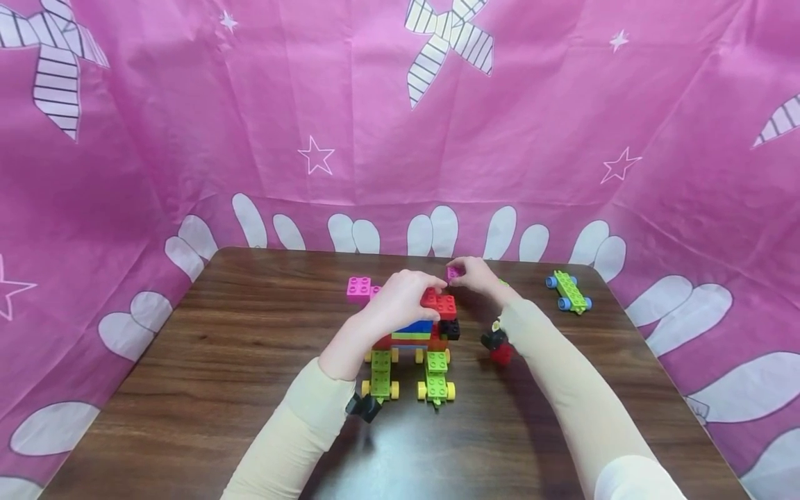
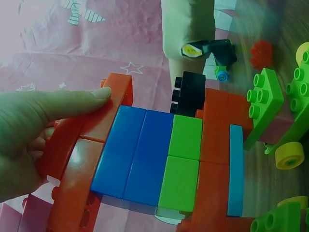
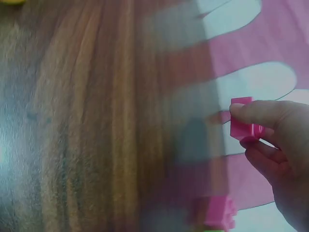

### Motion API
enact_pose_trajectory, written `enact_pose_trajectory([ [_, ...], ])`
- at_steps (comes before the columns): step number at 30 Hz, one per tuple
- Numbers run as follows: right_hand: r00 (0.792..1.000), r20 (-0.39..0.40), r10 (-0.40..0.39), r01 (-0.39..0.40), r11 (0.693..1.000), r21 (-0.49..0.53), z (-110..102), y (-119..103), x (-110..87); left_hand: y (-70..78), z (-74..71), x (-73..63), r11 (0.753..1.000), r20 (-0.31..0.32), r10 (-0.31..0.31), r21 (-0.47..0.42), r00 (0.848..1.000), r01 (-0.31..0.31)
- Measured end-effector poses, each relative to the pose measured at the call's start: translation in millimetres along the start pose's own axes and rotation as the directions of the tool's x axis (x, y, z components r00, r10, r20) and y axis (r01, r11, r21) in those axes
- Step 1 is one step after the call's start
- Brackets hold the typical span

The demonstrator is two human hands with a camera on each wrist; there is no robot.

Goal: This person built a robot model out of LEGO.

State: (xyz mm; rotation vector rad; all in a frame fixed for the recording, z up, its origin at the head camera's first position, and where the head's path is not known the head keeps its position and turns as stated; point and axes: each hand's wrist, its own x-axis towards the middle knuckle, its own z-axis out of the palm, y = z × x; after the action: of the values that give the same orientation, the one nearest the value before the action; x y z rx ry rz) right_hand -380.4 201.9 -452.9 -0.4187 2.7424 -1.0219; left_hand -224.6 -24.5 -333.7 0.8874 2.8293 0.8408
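Note:
A toy-brick structure stands mid-table on two lime wheeled bases (image 1: 381, 375) with yellow wheels. In the left wrist view its layers show: red bricks (image 2: 77, 164) on top, then blue bricks (image 2: 130, 150), green bricks (image 2: 183, 140) and more red, with a black brick (image 2: 190, 94) at one side. My left hand (image 1: 403, 300) grips the top red layer, its thumb laid along one brick and the other fingers partly hidden behind. Beyond the structure, my right hand (image 1: 478, 276) pinches a small pink brick (image 3: 241, 128) between thumb and fingers, apart from the structure in the head view.
A lime base with blue wheels (image 1: 570, 292) lies at the back right. One red brick (image 1: 501, 355) is on the table right of the structure. Pink bricks (image 1: 359, 288) jut from its upper left. Another pink brick (image 3: 219, 212) shows low in the right wrist view.

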Motion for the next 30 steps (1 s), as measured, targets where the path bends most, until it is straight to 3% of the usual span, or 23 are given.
enact_pose_trajectory([
  [4, 0.997, -0.056, -0.056, 0.057, 0.998, 0.013, -9, -11, -9.8, 0.4, 0.7, -0.7, 1.000, 0.001, 0.002, 0.006, 1.000, -0.002],
  [10, 0.975, -0.151, -0.161, 0.159, 0.987, -0.026, -20, -26, -22.2, 0.2, 2.0, -1.3, 1.000, -0.004, 0.005, 0.016, 1.000, -0.004],
  [21, 0.942, -0.207, -0.263, 0.274, 0.961, 0.026, -33, -66, -71.6, 2.2, 2.9, -1.1, 1.000, -0.012, 0.002, 0.012, 1.000, -0.002],
  [24, 0.933, -0.227, -0.279, 0.298, 0.953, 0.051, -36, -79, -87.0, 2.0, 2.8, -0.8, 1.000, -0.017, -0.006, 0.006, 1.000, 0.006],
  [30, 0.935, -0.248, -0.255, 0.284, 0.954, 0.091, -39, -94, -113.3, 2.2, 3.3, -0.1, 1.000, -0.019, -0.015, 0.012, 1.000, 0.016],
])
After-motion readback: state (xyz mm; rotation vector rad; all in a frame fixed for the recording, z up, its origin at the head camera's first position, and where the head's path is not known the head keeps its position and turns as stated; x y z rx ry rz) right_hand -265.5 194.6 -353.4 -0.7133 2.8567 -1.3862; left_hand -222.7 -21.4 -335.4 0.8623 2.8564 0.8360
